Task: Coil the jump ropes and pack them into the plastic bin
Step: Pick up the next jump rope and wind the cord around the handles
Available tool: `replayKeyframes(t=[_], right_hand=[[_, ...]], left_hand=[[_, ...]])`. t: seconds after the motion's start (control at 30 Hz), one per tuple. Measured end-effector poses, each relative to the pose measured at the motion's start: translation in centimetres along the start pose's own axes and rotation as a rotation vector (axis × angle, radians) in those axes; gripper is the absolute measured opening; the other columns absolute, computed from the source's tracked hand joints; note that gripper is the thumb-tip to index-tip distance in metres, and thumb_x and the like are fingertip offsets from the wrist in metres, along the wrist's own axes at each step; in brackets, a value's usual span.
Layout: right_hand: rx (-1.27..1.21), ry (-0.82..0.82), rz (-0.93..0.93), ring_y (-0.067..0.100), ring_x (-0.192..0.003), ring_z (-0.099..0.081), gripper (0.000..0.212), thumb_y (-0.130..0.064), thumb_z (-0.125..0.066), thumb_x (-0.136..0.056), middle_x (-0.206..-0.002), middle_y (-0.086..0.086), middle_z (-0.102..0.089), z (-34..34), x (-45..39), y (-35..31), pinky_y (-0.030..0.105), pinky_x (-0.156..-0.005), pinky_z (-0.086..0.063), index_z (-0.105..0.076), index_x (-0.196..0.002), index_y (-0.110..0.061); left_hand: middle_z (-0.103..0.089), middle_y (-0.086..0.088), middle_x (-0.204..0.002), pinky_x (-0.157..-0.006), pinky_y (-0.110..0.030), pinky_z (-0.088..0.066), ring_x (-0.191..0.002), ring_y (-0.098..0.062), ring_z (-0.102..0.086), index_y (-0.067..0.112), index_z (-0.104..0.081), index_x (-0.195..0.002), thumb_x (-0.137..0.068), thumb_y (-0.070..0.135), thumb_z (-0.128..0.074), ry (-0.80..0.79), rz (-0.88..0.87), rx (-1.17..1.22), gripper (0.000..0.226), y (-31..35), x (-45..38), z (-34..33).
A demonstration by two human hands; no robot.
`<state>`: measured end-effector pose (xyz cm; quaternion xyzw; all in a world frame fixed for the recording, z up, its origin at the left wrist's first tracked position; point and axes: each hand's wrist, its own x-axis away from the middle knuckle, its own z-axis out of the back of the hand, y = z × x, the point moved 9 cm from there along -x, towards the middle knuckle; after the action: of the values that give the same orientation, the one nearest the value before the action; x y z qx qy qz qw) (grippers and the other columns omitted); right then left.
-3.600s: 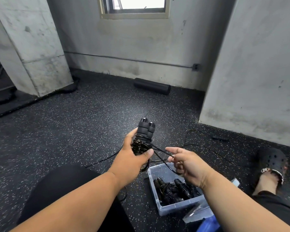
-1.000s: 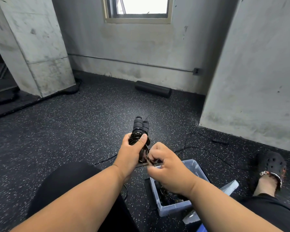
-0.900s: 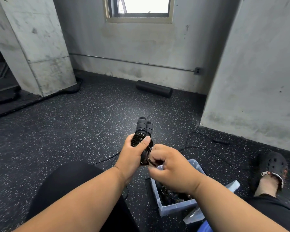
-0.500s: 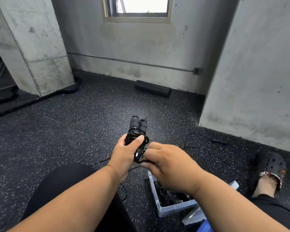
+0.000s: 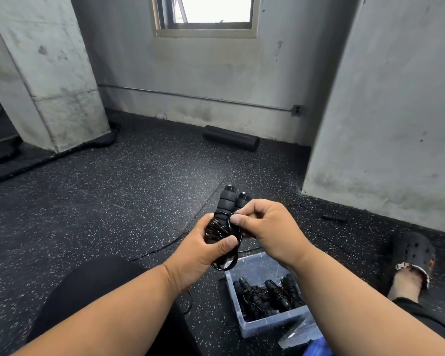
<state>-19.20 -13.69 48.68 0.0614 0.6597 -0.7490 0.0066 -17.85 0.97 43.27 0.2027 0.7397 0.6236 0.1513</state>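
Note:
A black jump rope (image 5: 225, 217) with two foam handles side by side and its cord wound round them is held upright over the floor. My left hand (image 5: 203, 249) grips the wound bundle from below, thumb across the coils. My right hand (image 5: 265, 227) pinches a loop of the cord at the handles' upper right. A small loop hangs under the bundle. The clear plastic bin (image 5: 244, 323) stands on the floor below my right forearm, holding several coiled black ropes (image 5: 265, 296).
A loose black cord (image 5: 162, 249) trails across the speckled rubber floor, with a separate handle (image 5: 334, 217) lying farther right. A black foam roller (image 5: 230, 137) lies by the far wall. My leg and a black clog (image 5: 412, 253) are at right; the bin's lid (image 5: 297, 332) lies beside it.
My right hand has risen from beside the bundle's lower end to the handles, taking the cord's end up. The bundle sits a little higher and the bin's contents show again.

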Motion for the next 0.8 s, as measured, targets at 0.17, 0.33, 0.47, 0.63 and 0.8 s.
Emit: replayKeyframes(t=[0.17, 0.33, 0.47, 0.63, 0.8], right_hand=[[-0.036, -0.067, -0.041, 0.019, -0.054, -0.056, 0.014, -0.004, -0.082, -0.085, -0.061, 0.011, -0.062, -0.3, 0.3, 0.7, 0.026, -0.052, -0.049, -0.07, -0.087, 0.003], [-0.018, -0.151, -0.047, 0.017, -0.061, -0.06, 0.012, -0.007, -0.066, -0.099, -0.075, 0.009, -0.071, -0.3, 0.7, 1.0, 0.025, -0.059, -0.053, -0.076, -0.106, -0.008], [0.024, -0.187, -0.08, 0.014, -0.059, -0.06, 0.014, -0.011, -0.065, -0.101, -0.077, 0.008, -0.074, 0.1, 0.7, 1.3, 0.021, -0.057, -0.052, -0.077, -0.106, -0.013], [0.083, -0.254, -0.163, 0.016, -0.054, -0.063, 0.01, -0.006, -0.071, -0.095, -0.069, 0.013, -0.069, 0.4, 0.6, 2.3, 0.021, -0.051, -0.051, -0.067, -0.103, -0.001], [0.189, -0.243, -0.089, 0.016, -0.054, -0.063, 0.009, -0.007, -0.073, -0.095, -0.06, 0.005, -0.067, 0.0, 0.8, 2.1, 0.024, -0.053, -0.053, -0.067, -0.096, -0.001]], left_hand=[[-0.075, -0.007, -0.101, -0.08, -0.03, -0.061, -0.091, -0.016, -0.072, 0.013, -0.059, -0.126, -0.081, 0.019, -0.082, 0.002, 0.009, -0.026, 0.051, -0.2, 0.3, -0.3], [-0.077, -0.004, -0.103, -0.081, -0.029, -0.058, -0.096, -0.017, -0.073, 0.015, -0.061, -0.126, -0.084, 0.022, -0.087, 0.012, 0.008, -0.004, 0.049, -0.3, -0.2, 0.3], [-0.076, -0.01, -0.108, -0.081, -0.034, -0.058, -0.097, -0.021, -0.072, 0.014, -0.06, -0.126, -0.078, 0.022, -0.082, -0.007, 0.038, 0.023, 0.053, -1.0, -0.5, 0.0], [-0.071, -0.027, -0.123, -0.099, -0.061, -0.054, -0.102, -0.032, -0.071, 0.011, -0.056, -0.131, -0.075, 0.032, -0.088, -0.035, 0.078, 0.033, 0.068, -2.0, -0.6, -0.4], [-0.07, -0.03, -0.121, -0.087, -0.052, -0.054, -0.099, -0.033, -0.07, 0.014, -0.055, -0.131, -0.075, 0.038, -0.087, -0.027, 0.118, 0.011, 0.068, -2.4, -0.4, -0.4]])
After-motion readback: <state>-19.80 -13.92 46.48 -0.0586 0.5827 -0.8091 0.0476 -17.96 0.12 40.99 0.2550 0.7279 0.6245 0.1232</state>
